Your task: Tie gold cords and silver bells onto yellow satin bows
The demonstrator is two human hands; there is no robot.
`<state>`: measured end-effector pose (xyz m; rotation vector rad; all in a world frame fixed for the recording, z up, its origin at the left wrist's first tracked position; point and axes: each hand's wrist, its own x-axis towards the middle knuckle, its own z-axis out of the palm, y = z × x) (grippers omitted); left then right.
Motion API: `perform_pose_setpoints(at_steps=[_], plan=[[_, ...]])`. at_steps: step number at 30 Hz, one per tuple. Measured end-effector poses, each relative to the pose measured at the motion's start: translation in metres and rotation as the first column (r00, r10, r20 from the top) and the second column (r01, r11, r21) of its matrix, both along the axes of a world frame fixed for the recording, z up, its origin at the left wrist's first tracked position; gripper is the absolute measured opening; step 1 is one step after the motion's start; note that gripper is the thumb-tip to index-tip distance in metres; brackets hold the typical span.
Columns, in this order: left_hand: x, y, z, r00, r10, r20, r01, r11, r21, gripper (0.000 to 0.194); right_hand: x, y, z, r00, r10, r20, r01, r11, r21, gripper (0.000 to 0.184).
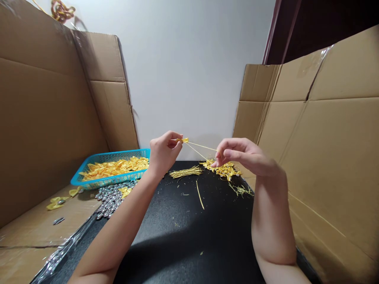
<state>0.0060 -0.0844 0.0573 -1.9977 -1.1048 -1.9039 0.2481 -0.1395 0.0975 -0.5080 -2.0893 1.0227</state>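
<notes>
Pinched in the fingertips of my left hand [166, 152] is a small yellow ribbon piece [185, 140]. From it a thin yellow cord [203, 146] runs in two strands towards my right hand [239, 154]. One strand reaches the curled fingers of that hand, the other its lower fingertip, and both look taut. Below and between the hands lies a bundle of cut yellow cords [186, 172]. A single loose cord [200, 195] rests nearer on the black table. Under my right hand sits a pile of yellow ribbon pieces with shiny beads [226, 170].
A blue basket [77, 179] of yellow ribbon pieces stands at the left. Before it are silver beads [111, 199] in a heap. Cord scraps [241, 190] lie at the right on the black table [183, 244]. Cardboard walls [325, 130] rise on both sides.
</notes>
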Motion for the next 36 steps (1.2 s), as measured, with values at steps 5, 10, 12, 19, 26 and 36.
perform_pose_setpoints(at_steps=[5, 10, 12, 19, 26, 36], plan=[[0.002, -0.004, 0.002, 1.0, -0.009, 0.004, 0.009, 1.0, -0.005, 0.009, -0.005, -0.006, 0.0, 0.978, 0.16, 0.131, -0.167, 0.985, 0.048, 0.014], [0.005, -0.01, 0.004, 1.0, -0.022, 0.002, 0.022, 1.0, 0.006, 0.011, -0.014, -0.01, 0.0, 0.975, 0.168, 0.147, -0.181, 0.98, 0.081, 0.015], [0.007, -0.011, 0.004, 1.0, -0.028, 0.013, 0.028, 0.999, 0.014, 0.011, -0.015, -0.01, 0.0, 0.977, 0.137, 0.161, -0.153, 0.984, 0.093, 0.016], [0.007, -0.007, 0.002, 0.989, -0.098, 0.111, 0.093, 0.995, 0.044, 0.008, -0.028, -0.001, -0.004, 0.913, 0.174, 0.369, -0.185, 0.983, -0.007, 0.02], [0.007, -0.01, 0.005, 0.905, -0.312, 0.288, 0.298, 0.95, 0.091, 0.007, -0.047, 0.003, -0.006, 0.801, 0.131, 0.584, -0.274, 0.948, 0.163, 0.035], [0.014, -0.022, 0.004, 0.912, -0.334, 0.238, 0.319, 0.943, 0.101, 0.01, -0.049, 0.031, -0.017, 0.927, -0.336, -0.168, 0.368, 0.904, 0.219, 0.011]])
